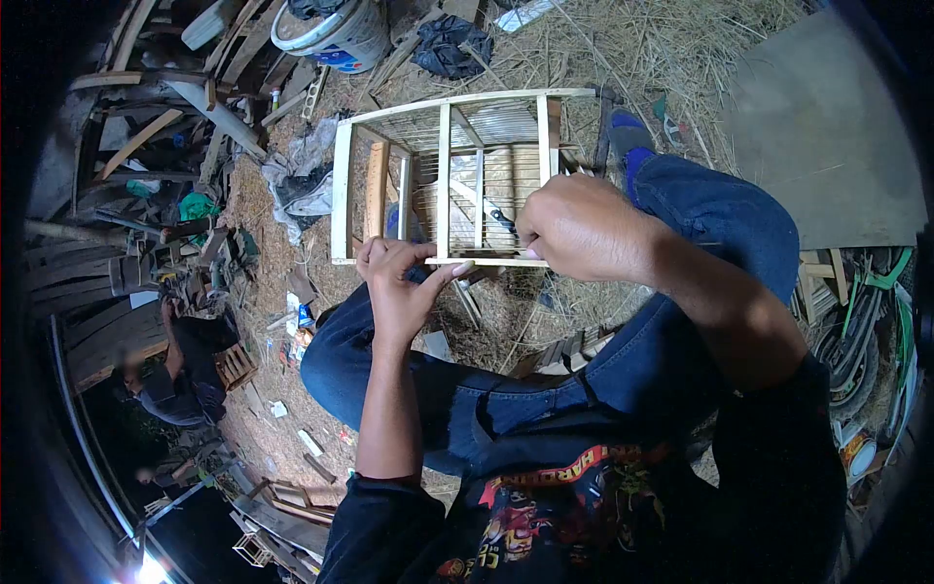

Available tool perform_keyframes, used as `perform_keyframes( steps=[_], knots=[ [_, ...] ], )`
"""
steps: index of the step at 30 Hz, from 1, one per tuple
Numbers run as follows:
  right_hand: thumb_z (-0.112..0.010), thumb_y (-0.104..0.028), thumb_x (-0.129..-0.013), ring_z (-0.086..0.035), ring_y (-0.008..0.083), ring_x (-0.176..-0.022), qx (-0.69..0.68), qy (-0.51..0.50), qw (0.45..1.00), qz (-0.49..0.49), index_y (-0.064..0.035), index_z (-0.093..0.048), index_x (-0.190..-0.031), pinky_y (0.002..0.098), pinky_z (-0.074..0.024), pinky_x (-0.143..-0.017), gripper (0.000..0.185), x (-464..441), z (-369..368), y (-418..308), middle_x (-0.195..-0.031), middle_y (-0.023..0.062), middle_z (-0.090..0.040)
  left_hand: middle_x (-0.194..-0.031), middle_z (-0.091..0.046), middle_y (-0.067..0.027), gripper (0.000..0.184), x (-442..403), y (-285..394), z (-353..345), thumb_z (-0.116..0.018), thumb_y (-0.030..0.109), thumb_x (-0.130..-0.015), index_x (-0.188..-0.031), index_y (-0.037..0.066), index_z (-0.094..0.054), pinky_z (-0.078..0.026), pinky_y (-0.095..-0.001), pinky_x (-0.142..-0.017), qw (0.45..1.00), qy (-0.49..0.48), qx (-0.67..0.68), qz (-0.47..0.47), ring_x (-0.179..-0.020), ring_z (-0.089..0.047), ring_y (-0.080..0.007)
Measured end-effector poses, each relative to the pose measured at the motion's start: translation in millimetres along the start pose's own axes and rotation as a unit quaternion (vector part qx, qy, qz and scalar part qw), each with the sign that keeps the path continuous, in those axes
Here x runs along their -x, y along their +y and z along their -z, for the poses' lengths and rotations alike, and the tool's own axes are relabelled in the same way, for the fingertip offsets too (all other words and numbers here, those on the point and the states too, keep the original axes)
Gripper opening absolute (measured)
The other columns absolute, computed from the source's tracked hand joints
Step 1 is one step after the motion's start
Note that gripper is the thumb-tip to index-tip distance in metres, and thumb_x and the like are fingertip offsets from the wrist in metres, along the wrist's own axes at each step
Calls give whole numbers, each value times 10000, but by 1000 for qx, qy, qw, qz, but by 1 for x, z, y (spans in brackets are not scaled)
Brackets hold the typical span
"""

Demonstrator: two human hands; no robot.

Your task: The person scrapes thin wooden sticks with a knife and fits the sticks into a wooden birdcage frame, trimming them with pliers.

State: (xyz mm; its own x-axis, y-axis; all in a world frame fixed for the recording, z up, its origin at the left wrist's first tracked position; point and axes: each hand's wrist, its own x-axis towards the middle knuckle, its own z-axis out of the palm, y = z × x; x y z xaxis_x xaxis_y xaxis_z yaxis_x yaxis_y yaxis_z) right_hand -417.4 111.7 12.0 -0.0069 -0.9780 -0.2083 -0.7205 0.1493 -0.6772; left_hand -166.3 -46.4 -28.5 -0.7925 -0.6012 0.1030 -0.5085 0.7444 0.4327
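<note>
A small cage [446, 185] of pale wooden strips and thin parallel rods lies on the ground between my legs. My left hand [394, 277] is closed on its near wooden rail, the thumb along the rail and the fingers around the corner side. At the right part of the same rail, my right hand [574, 229] is closed in a pinch. Whatever lies between its fingers is too small or hidden to make out. Beside the right fingertips, a dark slim object [502, 220] shows within the cage; its kind is unclear.
A white bucket [331, 39] and a black plastic bag [452, 47] stand beyond the cage. Scrap wood [136, 136] is piled at left, where another person [180, 380] sits. A flat grey board [827, 136] lies at right, above coiled hoses [856, 341]. Straw and shavings cover the ground.
</note>
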Motion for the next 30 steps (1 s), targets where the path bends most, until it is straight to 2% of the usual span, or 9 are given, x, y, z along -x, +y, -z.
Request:
perform_keyframes(
  steps=[6,8,15,17,24,26,30],
  knots=[
    [-674,-34,-810,-755,391,-842,-12,-2,1000,3,-9,-784,-867,504,-590,-760,126,1,0,-1,-823,233,-735,-849,-673,-20,390,0,2,1,-963,360,-645,-887,94,-811,-307,-432,-1088,1000,3,3,8,-954,-592,-215],
    [-675,-87,-859,-748,365,-821,-6,-7,1000,-2,-33,-783,-888,483,-584,-788,125,1,0,-1,-821,191,-739,-844,-681,-21,391,-1,3,1,-959,367,-648,-883,92,-812,-310,-430,-1082,1000,-2,4,2,-950,-592,-215],
    [-674,-83,-856,-745,372,-825,-4,-5,1000,8,-32,-781,-894,485,-581,-787,124,2,1,-1,-825,190,-738,-833,-682,-22,394,-1,4,1,-954,370,-649,-885,87,-814,-318,-426,-1054,1000,2,10,9,-943,-590,-214],
    [-651,-24,-797,-750,398,-842,-29,-1,1000,7,-6,-776,-848,506,-587,-770,136,2,2,-2,-818,230,-733,-820,-680,-20,388,-1,5,1,-952,370,-653,-882,88,-815,-320,-423,-1040,1000,16,-6,-12,-929,-589,-213],
    [-661,-12,-770,-752,399,-812,-17,23,999,16,7,-770,-831,502,-594,-726,126,1,-4,-1,-800,236,-728,-809,-683,-19,386,-2,6,2,-949,372,-660,-880,85,-812,-313,-430,-1061,1000,3,2,-3,-915,-593,-217],
    [-667,-2,-760,-756,399,-776,41,18,999,20,34,-761,-817,492,-605,-685,115,-2,-8,0,-779,245,-725,-815,-685,-24,386,-2,7,1,-950,373,-660,-877,86,-811,-304,-441,-1086,1000,3,2,-1,-929,-597,-218],
    [-683,-1,-741,-760,397,-756,56,28,998,10,55,-751,-801,482,-615,-672,106,-4,-14,-2,-759,245,-725,-819,-691,-29,383,-1,5,0,-950,373,-664,-874,85,-809,-297,-454,-1103,1000,6,4,4,-945,-602,-219]
  ],
)
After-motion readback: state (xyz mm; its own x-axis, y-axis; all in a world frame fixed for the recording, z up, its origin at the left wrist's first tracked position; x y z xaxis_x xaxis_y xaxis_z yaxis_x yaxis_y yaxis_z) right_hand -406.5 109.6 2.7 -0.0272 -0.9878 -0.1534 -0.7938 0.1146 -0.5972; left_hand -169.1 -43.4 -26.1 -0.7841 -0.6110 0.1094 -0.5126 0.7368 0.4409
